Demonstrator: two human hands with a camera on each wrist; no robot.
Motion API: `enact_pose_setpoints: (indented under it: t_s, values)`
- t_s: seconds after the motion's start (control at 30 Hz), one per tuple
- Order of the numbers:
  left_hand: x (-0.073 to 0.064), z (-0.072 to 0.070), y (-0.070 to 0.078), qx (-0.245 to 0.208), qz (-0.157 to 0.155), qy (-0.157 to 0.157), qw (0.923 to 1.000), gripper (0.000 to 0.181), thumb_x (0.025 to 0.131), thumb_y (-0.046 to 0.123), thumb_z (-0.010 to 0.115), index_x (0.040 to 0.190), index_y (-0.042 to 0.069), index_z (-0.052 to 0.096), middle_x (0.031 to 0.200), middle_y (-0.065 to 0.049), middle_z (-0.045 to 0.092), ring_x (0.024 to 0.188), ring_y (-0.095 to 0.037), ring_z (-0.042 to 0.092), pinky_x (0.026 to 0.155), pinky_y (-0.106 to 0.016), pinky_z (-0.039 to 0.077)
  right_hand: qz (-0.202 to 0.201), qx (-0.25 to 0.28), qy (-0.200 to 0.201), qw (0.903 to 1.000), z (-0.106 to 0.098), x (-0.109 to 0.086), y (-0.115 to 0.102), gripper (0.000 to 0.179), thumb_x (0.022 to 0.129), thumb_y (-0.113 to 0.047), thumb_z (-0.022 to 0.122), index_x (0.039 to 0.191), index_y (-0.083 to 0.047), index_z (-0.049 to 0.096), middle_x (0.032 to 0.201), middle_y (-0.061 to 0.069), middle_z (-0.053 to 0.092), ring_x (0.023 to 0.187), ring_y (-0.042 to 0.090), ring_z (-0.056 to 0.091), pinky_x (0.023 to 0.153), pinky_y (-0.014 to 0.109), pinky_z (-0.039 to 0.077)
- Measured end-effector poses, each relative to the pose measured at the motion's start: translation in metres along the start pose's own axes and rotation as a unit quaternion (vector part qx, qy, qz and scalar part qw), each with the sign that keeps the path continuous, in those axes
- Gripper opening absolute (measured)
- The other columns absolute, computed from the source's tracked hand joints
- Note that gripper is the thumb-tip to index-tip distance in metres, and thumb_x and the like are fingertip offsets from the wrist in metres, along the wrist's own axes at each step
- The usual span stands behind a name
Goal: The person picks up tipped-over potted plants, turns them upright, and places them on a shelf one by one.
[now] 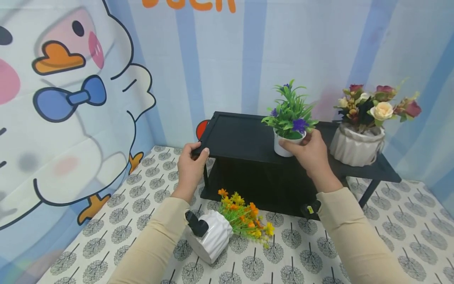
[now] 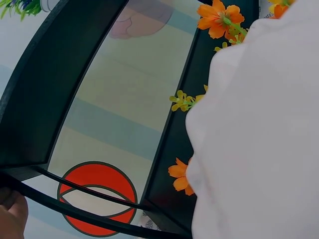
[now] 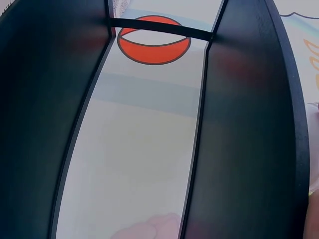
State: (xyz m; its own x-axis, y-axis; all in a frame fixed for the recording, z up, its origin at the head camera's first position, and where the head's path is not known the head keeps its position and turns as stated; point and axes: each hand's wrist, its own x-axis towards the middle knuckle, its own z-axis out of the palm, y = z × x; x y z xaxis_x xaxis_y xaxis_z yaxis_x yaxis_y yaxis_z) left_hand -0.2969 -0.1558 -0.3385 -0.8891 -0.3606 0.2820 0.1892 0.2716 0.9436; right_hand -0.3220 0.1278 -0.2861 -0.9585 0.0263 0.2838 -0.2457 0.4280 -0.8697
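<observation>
A black two-tier shelf (image 1: 237, 136) stands on the patterned cloth. At its front left corner my left hand (image 1: 189, 169) grips the upper board's edge between thumb and fingers; part of this hand (image 2: 11, 214) shows in the left wrist view. My right hand (image 1: 313, 154) holds the white pot of a green plant with purple flowers (image 1: 291, 118) from its right side. That pot is over the upper board, upright; whether its base touches is hard to tell. In the right wrist view only a sliver of the hand (image 3: 313, 219) appears, and the pot is out of sight.
A ribbed white vase with orange and yellow flowers (image 1: 214, 236) lies on its side before the shelf, close to my left forearm. On the shelf's right part stands a whitish pot of roses (image 1: 356, 146). A cartoon-printed backdrop (image 1: 227, 59) hangs behind.
</observation>
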Motion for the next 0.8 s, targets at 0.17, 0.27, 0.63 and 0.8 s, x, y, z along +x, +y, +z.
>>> enact_pose_setpoints:
  t_s: [0.17,0.27,0.63,0.8]
  values:
    - [0.000,0.001,0.000,0.004,0.001,0.004,1.0000,0.036,0.092,0.028,0.058,0.125,0.014,0.052,0.121,-0.010,0.055,0.105,-0.021,0.057,0.086,-0.037,0.049,-0.003,0.009,-0.013,0.9999,-0.001,0.000,-0.001,0.072,0.080,-0.039,0.070,0.135,-0.005,0.037,0.123,0.014,0.049,0.102,0.024,0.050,0.082,0.038,0.046]
    - [0.000,0.001,-0.001,0.005,0.001,0.005,1.0000,0.036,0.092,0.028,0.058,0.124,0.014,0.052,0.121,-0.009,0.055,0.105,-0.021,0.057,0.086,-0.038,0.049,0.001,0.015,-0.017,0.9997,-0.001,-0.001,0.000,0.076,0.080,-0.036,0.071,0.137,-0.005,0.032,0.127,0.015,0.046,0.106,0.026,0.049,0.085,0.040,0.046]
    - [-0.001,0.006,-0.001,-0.003,-0.007,-0.001,1.0000,0.037,0.091,0.029,0.058,0.125,0.015,0.052,0.123,-0.009,0.055,0.106,-0.021,0.057,0.088,-0.037,0.049,0.000,-0.003,0.004,1.0000,-0.016,-0.021,0.005,0.086,0.080,-0.036,0.071,0.142,0.002,0.024,0.138,0.021,0.036,0.127,0.033,0.038,0.106,0.042,0.034]
    - [0.001,0.005,-0.002,-0.002,-0.002,0.011,0.9999,0.036,0.091,0.029,0.058,0.124,0.015,0.053,0.123,-0.010,0.055,0.106,-0.021,0.057,0.087,-0.037,0.049,-0.013,0.008,0.018,0.9997,-0.026,-0.038,0.009,0.080,0.082,-0.028,0.070,0.141,0.003,0.026,0.136,0.023,0.038,0.127,0.033,0.038,0.107,0.040,0.032]
